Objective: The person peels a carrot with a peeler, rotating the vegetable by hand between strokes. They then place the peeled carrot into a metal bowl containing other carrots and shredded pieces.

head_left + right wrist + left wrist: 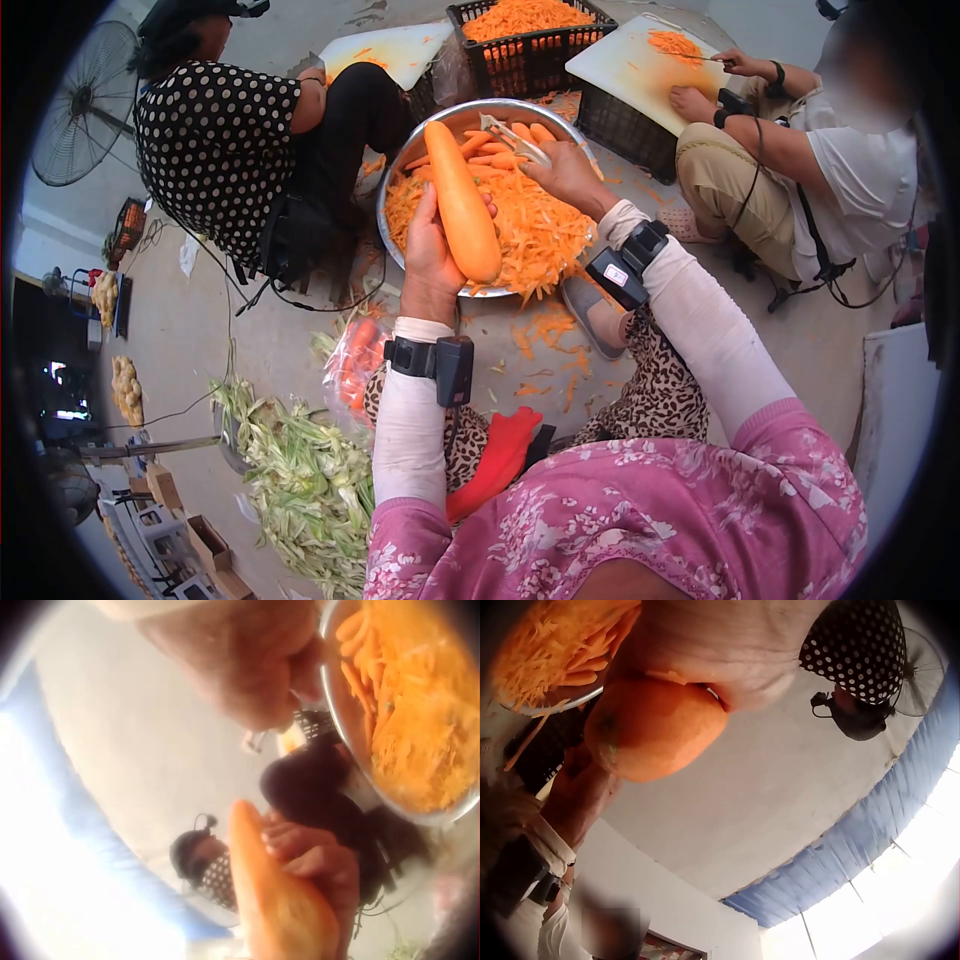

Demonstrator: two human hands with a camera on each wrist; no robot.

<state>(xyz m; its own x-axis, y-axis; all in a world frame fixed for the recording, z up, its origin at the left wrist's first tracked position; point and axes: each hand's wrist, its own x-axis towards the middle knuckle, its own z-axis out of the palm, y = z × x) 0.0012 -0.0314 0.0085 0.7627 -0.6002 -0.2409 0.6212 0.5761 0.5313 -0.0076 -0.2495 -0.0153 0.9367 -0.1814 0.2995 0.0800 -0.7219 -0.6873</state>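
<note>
My left hand (pixel 428 252) grips a large, smooth orange carrot (pixel 462 205), its fingers wrapped round the side and its narrower end pointing away from me. In the left wrist view, the blunt end of the carrot (pixel 656 731) shows close up below the palm. To the right, my right hand (pixel 575 178) holds a pale metal peeler (pixel 512 140) over the basin, apart from the carrot. Both hands are above a wide metal basin (pixel 384 222). Orange peelings (pixel 535 240) heap its near side, and several whole carrots (pixel 490 150) lie toward its far side.
Two people sit beyond the basin, one at each side, with white cutting boards (pixel 640 75) on crates. A black crate (pixel 520 70) of shredded carrot stands at the back. Bagged carrots (pixel 355 365) and a pile of green husks (pixel 310 480) lie at my left.
</note>
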